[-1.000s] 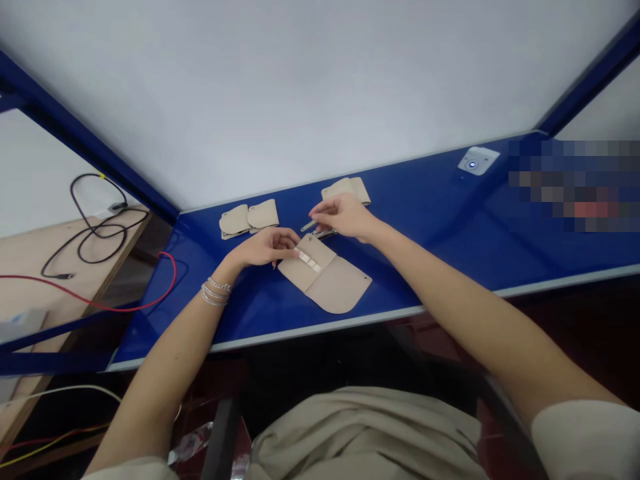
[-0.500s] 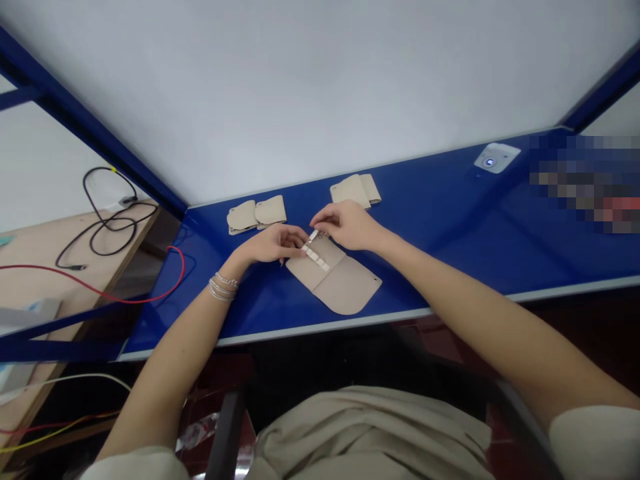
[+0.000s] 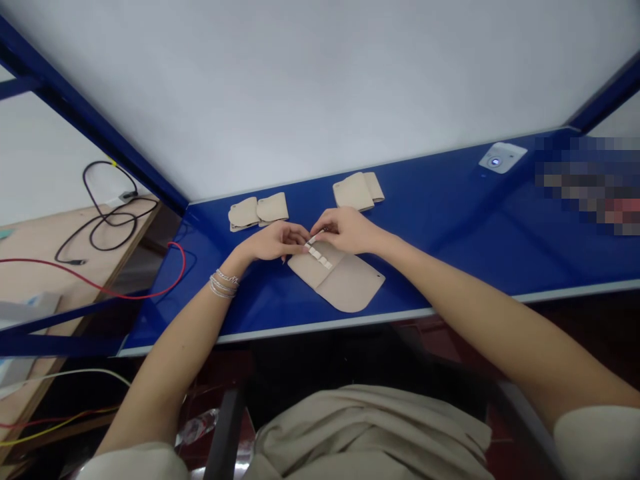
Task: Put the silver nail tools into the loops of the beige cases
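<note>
L hand [image 3: 276, 241], R hand [image 3: 346, 230] narrow, holding white strip [image 3: 313, 240] between them.
Over tan leather flap [image 3: 346, 285]: best keep strip flat, in line w/ white tabs [image 3: 319, 259].

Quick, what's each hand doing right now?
Left hand: curled at the edge of the beige pouch; whether it grips cannot be told.
Right hand: closed in a pinch on a small white piece.
</note>
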`<state>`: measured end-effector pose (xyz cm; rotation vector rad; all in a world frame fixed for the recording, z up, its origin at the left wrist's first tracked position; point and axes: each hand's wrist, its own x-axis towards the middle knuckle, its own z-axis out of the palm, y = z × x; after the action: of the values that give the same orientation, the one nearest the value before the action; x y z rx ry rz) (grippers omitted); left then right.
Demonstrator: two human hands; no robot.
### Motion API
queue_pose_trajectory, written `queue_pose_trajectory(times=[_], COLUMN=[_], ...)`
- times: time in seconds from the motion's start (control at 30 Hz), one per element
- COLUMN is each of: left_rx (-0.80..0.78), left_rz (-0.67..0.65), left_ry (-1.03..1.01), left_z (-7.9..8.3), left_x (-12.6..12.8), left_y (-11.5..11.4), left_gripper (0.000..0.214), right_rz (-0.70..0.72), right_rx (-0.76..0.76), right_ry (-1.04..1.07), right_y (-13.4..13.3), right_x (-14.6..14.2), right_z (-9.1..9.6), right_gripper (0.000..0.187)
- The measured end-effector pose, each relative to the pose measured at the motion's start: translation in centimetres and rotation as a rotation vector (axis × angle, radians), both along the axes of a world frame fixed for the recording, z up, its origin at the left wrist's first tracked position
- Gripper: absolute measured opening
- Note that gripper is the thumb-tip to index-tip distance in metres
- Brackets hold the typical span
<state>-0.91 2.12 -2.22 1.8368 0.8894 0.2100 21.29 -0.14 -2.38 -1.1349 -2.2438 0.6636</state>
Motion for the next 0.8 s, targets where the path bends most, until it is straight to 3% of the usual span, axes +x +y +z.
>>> queue_pose_trajectory(times=[0.8], left_rx=[-0.01], left_rz=[0.006], left_ry=[-0.019], left_z=[0.0], left_x=[-0.13], left_y=[-0.02], left_gripper=[0.036], right_rz=[0.054], right_rx=[-0.003], right_ry=[0.021], right_y=[-0.11], right_x=[-0.45], right_z=[-0.7], right_gripper=[0.018])
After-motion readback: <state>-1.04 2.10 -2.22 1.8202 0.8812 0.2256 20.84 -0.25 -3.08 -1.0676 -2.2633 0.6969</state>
